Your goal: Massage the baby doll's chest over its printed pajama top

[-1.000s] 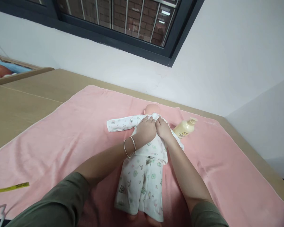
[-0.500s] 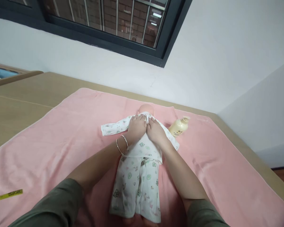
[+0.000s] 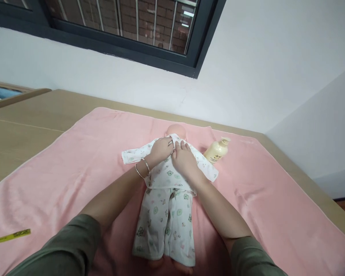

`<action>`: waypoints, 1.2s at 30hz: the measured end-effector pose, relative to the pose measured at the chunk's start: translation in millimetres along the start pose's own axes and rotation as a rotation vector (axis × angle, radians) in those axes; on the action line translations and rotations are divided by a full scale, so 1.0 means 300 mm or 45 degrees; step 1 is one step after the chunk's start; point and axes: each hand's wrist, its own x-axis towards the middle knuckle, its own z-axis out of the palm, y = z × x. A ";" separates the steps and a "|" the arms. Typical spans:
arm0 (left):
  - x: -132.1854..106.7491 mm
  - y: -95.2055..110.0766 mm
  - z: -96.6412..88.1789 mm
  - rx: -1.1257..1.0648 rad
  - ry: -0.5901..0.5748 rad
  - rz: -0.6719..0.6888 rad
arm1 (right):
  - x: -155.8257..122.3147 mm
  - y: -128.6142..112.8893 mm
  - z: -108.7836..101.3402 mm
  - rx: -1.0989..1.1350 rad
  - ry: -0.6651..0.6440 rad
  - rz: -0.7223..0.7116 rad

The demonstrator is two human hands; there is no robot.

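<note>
Both hands meet at the top of the printed shirt (image 3: 172,178), just below the head of the doll (image 3: 176,130). The left hand (image 3: 160,148) has its fingers curled; the right hand (image 3: 186,160) lies with fingers stretched over the cloth. Whether either one pinches fabric, I can't tell from here. I'd judge the step to be working at the shirt's upper middle; the next move calls for a light, even touch there. The doll's feet poke from matching trousers (image 3: 162,226). A pump bottle (image 3: 217,151) sits by the sleeve on the right. Beneath everything, a wrinkled pink cloth (image 3: 83,161) covers the table (image 3: 46,111), with a yellow strip (image 3: 10,237) at the left. Beyond are a white wall (image 3: 261,69) and a dark-framed window (image 3: 191,57).
</note>
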 end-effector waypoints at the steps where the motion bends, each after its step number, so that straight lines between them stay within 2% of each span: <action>1: 0.007 -0.009 0.001 0.000 -0.004 -0.009 | -0.014 -0.016 -0.004 -0.019 0.003 -0.019; 5: 0.002 0.005 0.026 0.122 0.083 -0.032 | -0.023 -0.015 -0.029 0.005 -0.052 -0.092; 8: -0.023 0.041 0.036 0.167 0.132 -0.019 | 0.011 0.043 -0.045 0.120 -0.085 -0.127; 13: -0.051 0.077 0.039 0.139 0.199 0.019 | 0.076 0.123 -0.029 0.175 -0.001 -0.041; 16: -0.047 0.064 0.047 0.110 0.238 0.004 | 0.077 0.112 -0.012 0.113 0.000 0.028; 19: -0.029 0.027 0.057 0.062 0.232 -0.019 | 0.037 0.057 0.001 0.012 -0.010 0.111; 21: -0.016 0.001 0.063 0.039 0.221 -0.030 | 0.002 0.016 0.008 -0.070 -0.006 0.081; 24: -0.003 -0.022 0.074 0.048 0.222 -0.050 | -0.025 -0.016 0.012 -0.151 0.022 -0.058; 27: -0.001 -0.023 0.085 0.070 0.223 -0.040 | -0.002 0.011 0.004 -0.059 0.009 -0.084; 31: -0.008 -0.013 0.102 0.079 0.269 -0.037 | 0.056 0.079 0.003 0.088 0.027 0.025; 36: -0.014 -0.006 0.111 0.065 0.300 -0.057 | 0.073 0.094 0.027 0.057 0.084 0.071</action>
